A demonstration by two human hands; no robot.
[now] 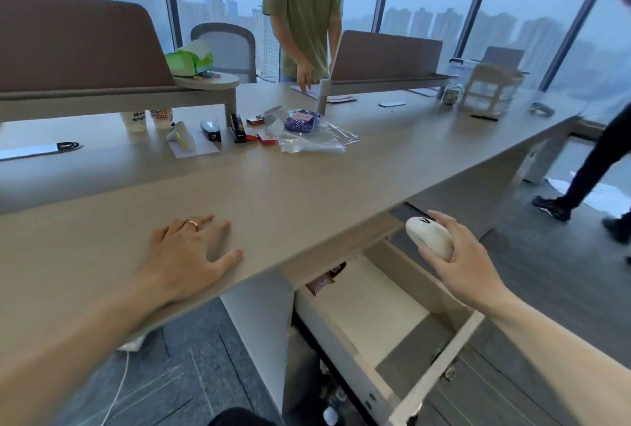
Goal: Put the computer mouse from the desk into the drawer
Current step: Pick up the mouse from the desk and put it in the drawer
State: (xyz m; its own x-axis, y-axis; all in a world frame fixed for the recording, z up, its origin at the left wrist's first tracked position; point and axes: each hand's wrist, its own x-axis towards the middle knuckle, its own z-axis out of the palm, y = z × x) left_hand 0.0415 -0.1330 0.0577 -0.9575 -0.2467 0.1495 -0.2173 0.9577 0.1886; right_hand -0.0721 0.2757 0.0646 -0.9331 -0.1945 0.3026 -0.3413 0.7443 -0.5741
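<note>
The right hand [457, 255] grips one smooth, rounded white computer mouse [429, 236] above the open, pale box-shaped drawer [440, 362]. The left hand [191, 255], wearing one gold ring [192, 223], lies flat, fingers spread, on the matte beige desk [307, 179].

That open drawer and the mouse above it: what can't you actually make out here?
Head view only:
- Back of the drawer: hidden under the desk edge; a brown packet is partly covered.
- Mouse underside: hidden by the right hand.
- Left hand palm: flat on the desk, unseen.
- Print on the two cups: too small.
- Things on the floor below the drawer: dark, blurred.
</note>
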